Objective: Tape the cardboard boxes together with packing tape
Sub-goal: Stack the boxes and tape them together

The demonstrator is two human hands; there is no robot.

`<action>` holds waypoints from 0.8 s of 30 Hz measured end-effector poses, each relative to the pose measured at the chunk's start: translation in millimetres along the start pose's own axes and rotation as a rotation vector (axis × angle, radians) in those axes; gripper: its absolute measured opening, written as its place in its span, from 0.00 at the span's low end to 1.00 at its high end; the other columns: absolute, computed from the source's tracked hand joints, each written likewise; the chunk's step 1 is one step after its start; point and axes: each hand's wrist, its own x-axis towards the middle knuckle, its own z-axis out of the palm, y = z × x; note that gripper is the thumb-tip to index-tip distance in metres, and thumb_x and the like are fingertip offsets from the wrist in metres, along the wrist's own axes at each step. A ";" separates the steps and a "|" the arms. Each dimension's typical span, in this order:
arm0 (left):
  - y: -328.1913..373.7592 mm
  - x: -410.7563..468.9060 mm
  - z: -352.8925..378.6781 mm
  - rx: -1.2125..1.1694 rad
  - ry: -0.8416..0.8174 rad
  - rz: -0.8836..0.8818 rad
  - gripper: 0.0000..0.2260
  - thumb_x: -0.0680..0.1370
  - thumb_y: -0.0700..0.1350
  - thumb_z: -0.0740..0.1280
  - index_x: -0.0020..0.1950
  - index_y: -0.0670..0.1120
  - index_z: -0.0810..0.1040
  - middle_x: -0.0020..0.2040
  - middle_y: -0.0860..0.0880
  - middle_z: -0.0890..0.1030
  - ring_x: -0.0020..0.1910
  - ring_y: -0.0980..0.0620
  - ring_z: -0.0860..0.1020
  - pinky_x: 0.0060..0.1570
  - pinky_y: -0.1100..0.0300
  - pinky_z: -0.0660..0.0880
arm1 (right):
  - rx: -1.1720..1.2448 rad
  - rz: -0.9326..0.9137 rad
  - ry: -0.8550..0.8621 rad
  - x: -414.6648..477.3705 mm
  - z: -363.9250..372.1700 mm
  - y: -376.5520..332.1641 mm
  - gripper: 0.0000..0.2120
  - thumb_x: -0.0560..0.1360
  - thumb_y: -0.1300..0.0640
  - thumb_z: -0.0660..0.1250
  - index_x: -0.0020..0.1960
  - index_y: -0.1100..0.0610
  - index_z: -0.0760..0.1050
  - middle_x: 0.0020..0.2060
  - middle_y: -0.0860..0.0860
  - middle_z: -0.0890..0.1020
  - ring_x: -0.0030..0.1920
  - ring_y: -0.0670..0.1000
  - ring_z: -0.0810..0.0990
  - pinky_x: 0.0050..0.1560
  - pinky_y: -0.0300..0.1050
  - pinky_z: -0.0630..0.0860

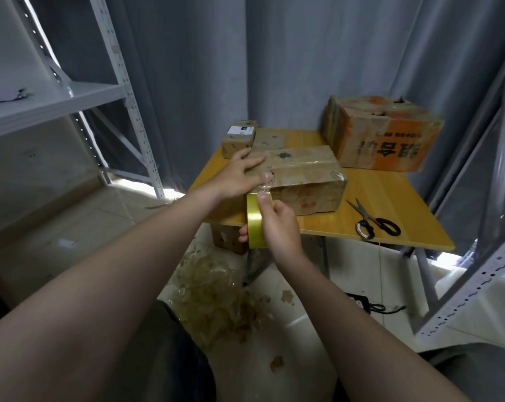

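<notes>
Left hand [239,175] flat on the brown box [306,175], fingers straight, pressing its near-left corner. Right hand [280,227] grips the yellow tape roll [255,221] just below that corner — at the table [390,198] edge. 2 others behind (orange box [384,134], small box [239,139]); scissors [373,220] right.

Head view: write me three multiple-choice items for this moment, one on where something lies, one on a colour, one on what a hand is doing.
1. Where do the scissors lie?
A. on the shelf
B. on the table, right of the middle box
C. on the floor

2. What colour is the tape roll?
A. yellow
B. blue
C. white

3. What is the left hand doing?
A. holding the scissors
B. hanging idle
C. resting flat on the middle box

1 B: they lie on the tabletop beside that box.
2 A: the roll gripped by the right hand shines yellow.
3 C: its straight fingers lie on the box top.
</notes>
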 end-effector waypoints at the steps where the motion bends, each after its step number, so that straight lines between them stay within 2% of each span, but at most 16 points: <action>1: -1.8 -0.6 1.0 -0.013 -0.001 -0.008 0.29 0.80 0.57 0.71 0.80 0.52 0.69 0.84 0.51 0.55 0.82 0.51 0.57 0.71 0.65 0.53 | -0.030 -0.045 -0.014 -1.2 1.6 4.8 0.14 0.83 0.43 0.63 0.53 0.54 0.78 0.34 0.58 0.86 0.35 0.56 0.87 0.39 0.49 0.83; 3: -2.2 0.4 1.7 -0.050 0.003 -0.017 0.28 0.82 0.56 0.69 0.80 0.52 0.69 0.84 0.50 0.55 0.82 0.51 0.56 0.71 0.65 0.53 | -0.117 -0.137 0.001 -4.1 2.7 11.9 0.11 0.82 0.44 0.64 0.51 0.50 0.79 0.32 0.54 0.86 0.37 0.52 0.87 0.47 0.51 0.83; 8: 4.0 4.2 2.0 -0.078 0.007 -0.031 0.25 0.82 0.54 0.69 0.79 0.51 0.72 0.84 0.48 0.57 0.82 0.51 0.57 0.76 0.62 0.52 | -0.151 -0.162 0.106 -9.0 4.9 23.8 0.18 0.82 0.42 0.62 0.43 0.53 0.81 0.28 0.53 0.84 0.30 0.51 0.85 0.40 0.47 0.82; 10: 2.0 2.5 0.9 -0.085 0.000 -0.028 0.24 0.82 0.55 0.69 0.78 0.52 0.72 0.83 0.49 0.57 0.82 0.51 0.57 0.75 0.63 0.53 | -0.104 -0.121 0.112 -10.8 8.1 25.5 0.20 0.81 0.41 0.63 0.41 0.55 0.81 0.27 0.55 0.84 0.30 0.53 0.85 0.40 0.49 0.83; 14: -1.2 2.9 0.0 -0.087 0.000 -0.015 0.24 0.82 0.56 0.68 0.78 0.54 0.72 0.83 0.50 0.58 0.82 0.50 0.57 0.73 0.62 0.53 | 0.004 0.090 0.081 -16.7 6.0 38.2 0.24 0.82 0.40 0.63 0.43 0.59 0.82 0.29 0.58 0.84 0.29 0.57 0.85 0.38 0.54 0.86; 17: -2.4 5.0 -0.3 -0.088 -0.003 -0.017 0.25 0.82 0.56 0.68 0.78 0.54 0.72 0.84 0.50 0.57 0.82 0.50 0.57 0.72 0.62 0.53 | -0.014 0.123 0.077 -18.9 5.2 51.5 0.25 0.84 0.40 0.60 0.45 0.60 0.82 0.29 0.58 0.84 0.30 0.57 0.85 0.42 0.57 0.86; 21: -2.9 7.1 -0.2 -0.096 -0.057 -0.015 0.26 0.83 0.59 0.65 0.80 0.56 0.68 0.85 0.50 0.52 0.83 0.49 0.53 0.77 0.56 0.53 | 0.029 0.173 0.051 -15.4 11.8 52.9 0.23 0.85 0.41 0.59 0.49 0.58 0.80 0.33 0.59 0.86 0.33 0.58 0.87 0.35 0.45 0.82; 24: -1.6 5.7 -2.4 -0.067 -0.052 0.009 0.31 0.83 0.59 0.64 0.84 0.52 0.60 0.85 0.47 0.52 0.84 0.47 0.53 0.81 0.52 0.53 | -0.013 0.210 0.048 -14.6 11.0 52.2 0.23 0.85 0.42 0.58 0.51 0.59 0.81 0.33 0.56 0.87 0.31 0.47 0.85 0.28 0.37 0.76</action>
